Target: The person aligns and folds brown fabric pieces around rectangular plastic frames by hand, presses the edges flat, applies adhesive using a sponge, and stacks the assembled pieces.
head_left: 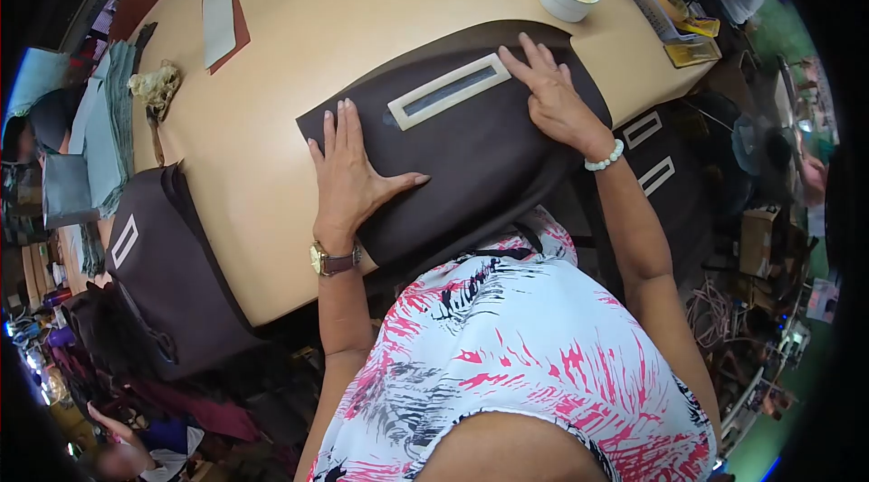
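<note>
Head camera view: a dark brown sheet (444, 170) bearing a cream rectangular frame (456, 99) drapes over the near edge of a pale table (240, 138); spread open on it, grasping nothing, are the left hand (348, 176) and, beside the frame's right end, the right hand (554, 100).

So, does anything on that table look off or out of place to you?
The cup of yellowish drink seems out of place: upright, no spill visible, but close to the dark panel. A pale smudge also shows on that panel, by the left end of the cream frame; stain or chalk, I cannot tell.
</note>
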Tool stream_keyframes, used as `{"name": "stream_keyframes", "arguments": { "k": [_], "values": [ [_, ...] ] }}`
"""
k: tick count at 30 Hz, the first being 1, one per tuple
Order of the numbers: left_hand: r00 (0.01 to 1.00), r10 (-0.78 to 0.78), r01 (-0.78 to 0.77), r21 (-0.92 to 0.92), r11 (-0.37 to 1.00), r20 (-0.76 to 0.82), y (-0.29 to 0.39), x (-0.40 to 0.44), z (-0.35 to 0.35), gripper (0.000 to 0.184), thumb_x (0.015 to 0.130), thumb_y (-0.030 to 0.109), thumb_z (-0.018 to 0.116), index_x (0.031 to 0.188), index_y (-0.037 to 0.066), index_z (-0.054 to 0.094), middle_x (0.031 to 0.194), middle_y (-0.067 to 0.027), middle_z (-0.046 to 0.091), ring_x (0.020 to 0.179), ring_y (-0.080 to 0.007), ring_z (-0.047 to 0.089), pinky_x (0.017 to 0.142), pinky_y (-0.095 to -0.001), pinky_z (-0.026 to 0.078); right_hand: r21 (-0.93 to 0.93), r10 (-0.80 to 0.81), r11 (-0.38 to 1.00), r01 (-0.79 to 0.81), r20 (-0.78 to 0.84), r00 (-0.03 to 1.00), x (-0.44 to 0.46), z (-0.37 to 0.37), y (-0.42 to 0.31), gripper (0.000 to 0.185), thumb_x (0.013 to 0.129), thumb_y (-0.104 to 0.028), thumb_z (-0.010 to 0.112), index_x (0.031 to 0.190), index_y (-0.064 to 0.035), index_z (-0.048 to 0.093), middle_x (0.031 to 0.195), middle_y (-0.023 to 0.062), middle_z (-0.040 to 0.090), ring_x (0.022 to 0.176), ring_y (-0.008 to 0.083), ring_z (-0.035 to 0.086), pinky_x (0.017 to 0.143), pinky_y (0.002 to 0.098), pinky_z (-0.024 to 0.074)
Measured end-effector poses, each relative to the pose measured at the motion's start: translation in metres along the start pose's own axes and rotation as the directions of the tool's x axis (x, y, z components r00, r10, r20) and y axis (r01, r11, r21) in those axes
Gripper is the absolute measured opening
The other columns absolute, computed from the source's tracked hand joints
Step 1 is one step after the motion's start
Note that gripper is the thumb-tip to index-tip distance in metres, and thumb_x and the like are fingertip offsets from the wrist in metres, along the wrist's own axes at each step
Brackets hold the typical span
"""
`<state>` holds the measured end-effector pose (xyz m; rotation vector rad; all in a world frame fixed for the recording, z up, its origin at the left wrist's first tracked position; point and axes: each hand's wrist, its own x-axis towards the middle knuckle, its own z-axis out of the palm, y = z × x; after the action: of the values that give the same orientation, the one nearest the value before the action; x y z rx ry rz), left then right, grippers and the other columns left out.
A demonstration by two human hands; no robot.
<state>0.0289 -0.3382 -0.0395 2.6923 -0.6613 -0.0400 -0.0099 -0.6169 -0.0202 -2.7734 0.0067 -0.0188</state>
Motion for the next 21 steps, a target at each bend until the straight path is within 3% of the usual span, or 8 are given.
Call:
{"name": "stream_keyframes", "arguments": {
  "k": [1,4,5,9,13,16,21],
  "values": [
    [1.000,0.002,-0.002,0.000,1.000,-0.002,-0.001,0.000,0.000,0.127,0.047,0.060,0.078,0.138,-0.006,0.018,0.143,-0.0224,0.026,0.134,-0.0363,0.019,0.105,-0.0558,0.016,-0.047,0.048,0.998,-0.048,-0.008,0.999,0.000,0.000,0.004,0.064,0.075,0.002,0.042,0.137,-0.0143,0.035,0.145,0.0225,0.017,0.132,0.0454,0.018,0.102,0.0621,0.0158],
    [1.000,0.003,-0.003,-0.015,1.000,-0.009,0.000,0.000,0.000,0.127,0.046,0.060,0.079,0.138,-0.005,0.018,0.143,-0.0216,0.025,0.135,-0.0356,0.018,0.106,-0.0553,0.015,-0.300,-0.069,0.953,0.050,-0.051,0.996,0.004,0.015,-0.007,0.058,0.079,-0.003,0.043,0.136,-0.0122,0.036,0.145,0.0201,0.021,0.131,0.0440,0.021,0.102,0.0610,0.0176],
    [1.000,0.002,-0.002,-0.012,1.000,-0.005,0.001,0.000,0.000,0.127,0.047,0.060,0.078,0.138,-0.005,0.019,0.143,-0.0213,0.025,0.135,-0.0356,0.018,0.106,-0.0552,0.015,-0.460,-0.121,0.884,0.085,-0.049,0.991,0.005,0.022,-0.010,0.052,0.083,-0.012,0.044,0.135,-0.0118,0.038,0.145,0.0147,0.023,0.132,0.0397,0.021,0.105,0.0583,0.0156],
    [1.000,0.008,-0.008,-0.007,1.000,-0.007,0.001,0.000,0.000,0.126,0.047,0.060,0.078,0.138,-0.005,0.020,0.143,-0.0209,0.025,0.135,-0.0355,0.018,0.106,-0.0552,0.015,-0.793,-0.036,0.606,0.068,0.058,0.998,0.006,0.018,-0.016,0.055,0.087,-0.026,0.044,0.140,-0.0148,0.030,0.148,0.0070,0.019,0.137,0.0316,0.012,0.109,0.0527,0.0042],
    [1.000,0.021,-0.021,0.006,1.000,-0.015,0.000,0.000,0.001,0.126,0.047,0.060,0.078,0.138,-0.005,0.021,0.143,-0.0210,0.025,0.135,-0.0357,0.018,0.105,-0.0555,0.016,-0.908,-0.065,0.394,0.142,0.126,0.990,0.005,0.015,-0.015,0.059,0.088,-0.027,0.042,0.142,-0.0132,0.024,0.149,0.0079,0.015,0.137,0.0321,0.010,0.109,0.0520,0.0042],
    [1.000,0.012,-0.012,0.003,1.000,-0.006,0.002,0.000,-0.002,0.126,0.047,0.062,0.077,0.138,-0.005,0.020,0.143,-0.0212,0.026,0.135,-0.0360,0.019,0.105,-0.0560,0.016,-0.907,-0.024,0.388,0.164,0.168,0.985,0.003,0.018,-0.028,0.059,0.088,-0.027,0.041,0.142,-0.0097,0.024,0.149,0.0086,0.014,0.137,0.0320,0.011,0.109,0.0523,0.0051],
    [1.000,0.029,-0.029,0.008,1.000,-0.012,-0.001,0.000,0.001,0.125,0.048,0.063,0.076,0.138,-0.005,0.020,0.143,-0.0214,0.026,0.135,-0.0363,0.018,0.105,-0.0565,0.016,-0.849,-0.112,0.502,0.166,0.127,0.986,-0.002,0.032,-0.048,0.057,0.087,-0.024,0.041,0.139,-0.0027,0.028,0.147,0.0097,0.018,0.136,0.0322,0.015,0.109,0.0513,0.0078]
  ]
}}
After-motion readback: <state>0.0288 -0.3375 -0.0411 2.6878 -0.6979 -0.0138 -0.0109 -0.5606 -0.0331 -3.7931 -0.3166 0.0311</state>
